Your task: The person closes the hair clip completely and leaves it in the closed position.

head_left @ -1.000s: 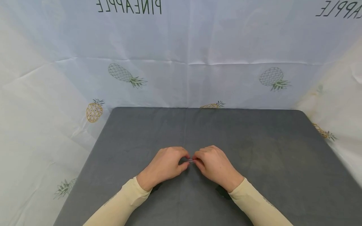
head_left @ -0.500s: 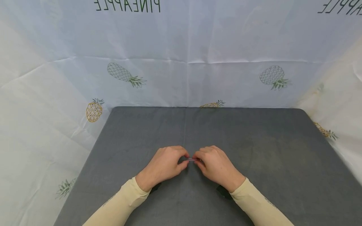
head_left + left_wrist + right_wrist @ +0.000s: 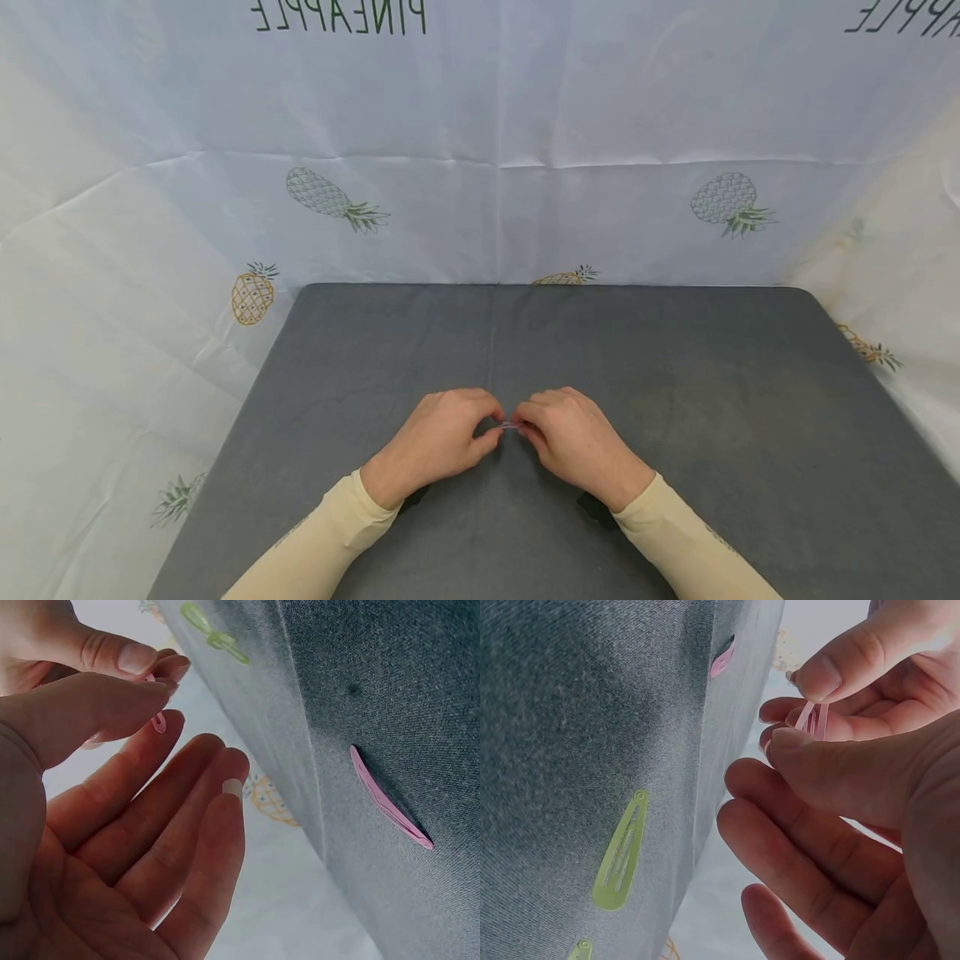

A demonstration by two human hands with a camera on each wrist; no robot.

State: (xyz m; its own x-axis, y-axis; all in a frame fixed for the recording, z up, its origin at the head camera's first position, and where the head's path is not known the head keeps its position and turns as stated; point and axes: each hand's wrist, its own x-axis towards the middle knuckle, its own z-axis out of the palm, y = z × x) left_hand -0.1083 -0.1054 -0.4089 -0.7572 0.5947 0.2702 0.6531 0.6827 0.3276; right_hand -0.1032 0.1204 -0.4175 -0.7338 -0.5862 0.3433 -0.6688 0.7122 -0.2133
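Note:
In the head view my left hand (image 3: 442,437) and right hand (image 3: 573,437) meet fingertip to fingertip over the grey table. Between them is a small pink snap hair clip (image 3: 509,425), pinched at one end by each hand's thumb and index finger. The right wrist view shows two narrow arms of this pink clip (image 3: 821,721) spread apart between the thumbs; fingertips cover its ends. On the left hand, the other fingers (image 3: 191,817) are spread loosely below the pinch. A second pink hair clip (image 3: 390,801) lies on the table in the left wrist view.
Green snap hair clips (image 3: 621,855) lie on the grey table (image 3: 712,400), one partly cut off at the frame's bottom. Another pink clip (image 3: 722,658) lies farther off. A pineapple-print cloth (image 3: 480,217) hangs behind the table and along both sides.
Both hands stay almost in place, still pinching the pink clip. Slightly more of the clip shows between the fingertips than a second ago.

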